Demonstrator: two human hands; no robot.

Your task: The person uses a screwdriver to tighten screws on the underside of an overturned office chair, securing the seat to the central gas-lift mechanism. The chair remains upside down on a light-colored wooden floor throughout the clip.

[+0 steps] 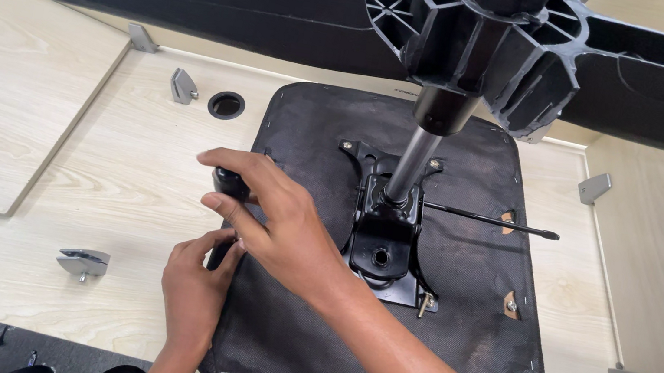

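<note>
1. Head view, the main piece: an upturned chair seat (381, 325), its black fabric underside facing up, lies on the pale wooden surface (122, 181).
2. Head view, what looks done: a black metal mechanism plate (383, 247) sits near the middle of the underside, a silver gas cylinder (411, 165) rises from it, and the black star base (495, 35) already sits on top of the cylinder, close to the camera. A thin lever rod (491, 222) sticks out to the right of the plate.
3. Head view, what is in hand: both hands work at the seat's left edge on a black armrest part (229, 183). The right hand (282, 227) reaches across the seat with its grip curled over the part's upper end. The left hand (196, 289) pinches the lower end against the seat edge, its grip narrow.
4. Head view, what seems left: I judge the armrest part is not yet fixed, since the hands hold it in place and no fastener shows there. On the right edge of the seat, small torn spots with screws (512, 306) show and no armrest stands there.
5. Head view, round about: grey metal brackets (84, 263) lie on the surface, apart from the seat.
</note>
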